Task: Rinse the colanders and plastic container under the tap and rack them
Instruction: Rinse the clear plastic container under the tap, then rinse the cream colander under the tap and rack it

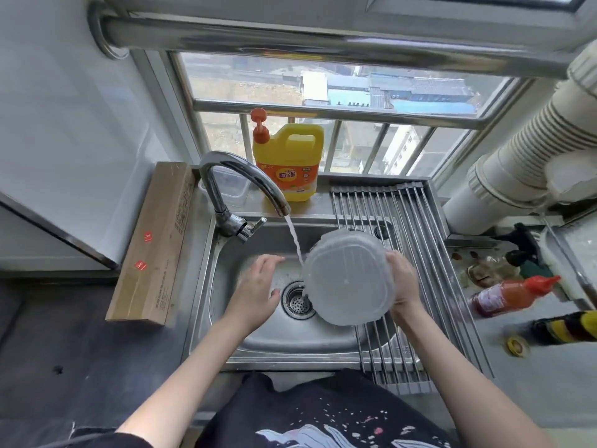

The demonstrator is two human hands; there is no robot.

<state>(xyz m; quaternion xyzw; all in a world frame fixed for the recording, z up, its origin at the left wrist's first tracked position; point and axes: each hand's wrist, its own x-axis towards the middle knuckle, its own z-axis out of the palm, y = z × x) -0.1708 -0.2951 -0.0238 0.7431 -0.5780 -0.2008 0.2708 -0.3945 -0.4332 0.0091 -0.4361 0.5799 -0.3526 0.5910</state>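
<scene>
Far out beyond the left hand (pixel 258 287), a long cardboard box (pixel 154 244) lies along the sink's (pixel 232 337) edge. The left hand hovers over the basin, fingers spread and gripping nothing, probably free to rub or steady what comes next. Just ahead of it the tap (pixel 239 185) arches over, and its stream (pixel 294 240) falls between the two hands toward the drain strainer (pixel 298 300). The stream strikes the left rim of the translucent plastic container (pixel 349 279), which the right hand (pixel 403 279) grasps by its far side, tilted on edge so that the water likely runs off into the basin. A yellow detergent jug (pixel 289 160) stands beyond both hands by the window. Under and past the right hand, a roll-up steel rack (pixel 410 227) spans the sink, bare. Farther right, sauce bottles (pixel 513 295) lie on the tabletop (pixel 533 383). No colander can be made out.
</scene>
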